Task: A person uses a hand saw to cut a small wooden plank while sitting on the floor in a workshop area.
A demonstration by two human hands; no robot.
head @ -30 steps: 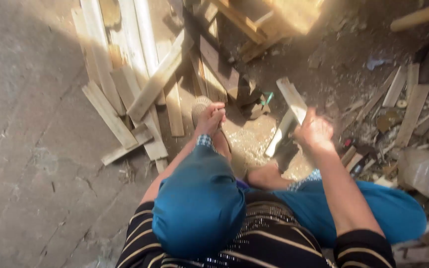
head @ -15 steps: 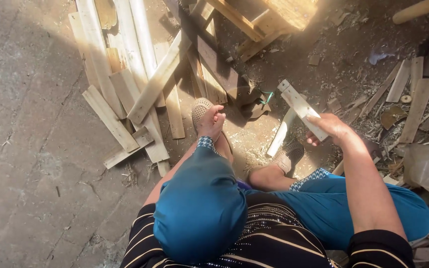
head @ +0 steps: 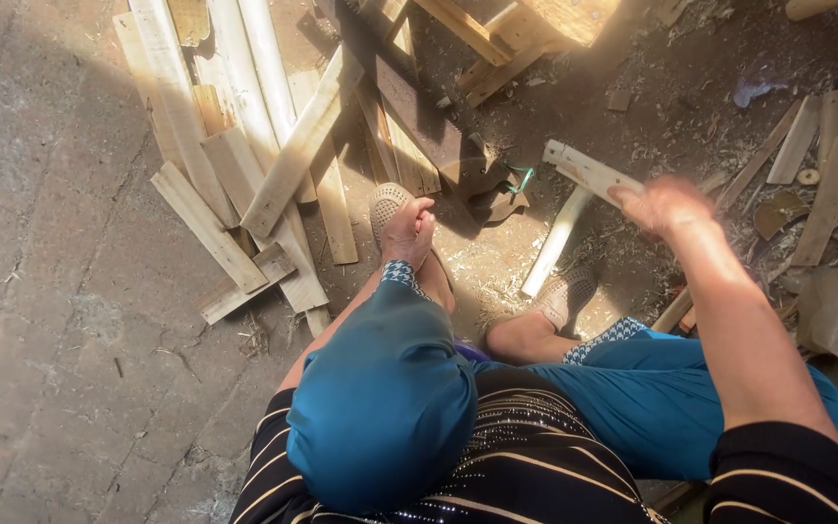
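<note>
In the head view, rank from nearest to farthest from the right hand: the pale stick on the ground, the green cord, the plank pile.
From the right hand:
1. Pale stick, just left and below.
2. Green cord, farther left.
3. Plank pile, far left.

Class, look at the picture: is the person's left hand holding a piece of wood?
No. The left hand rests closed by the foot, holding no wood; the right hand grips the wooden stick.
</note>
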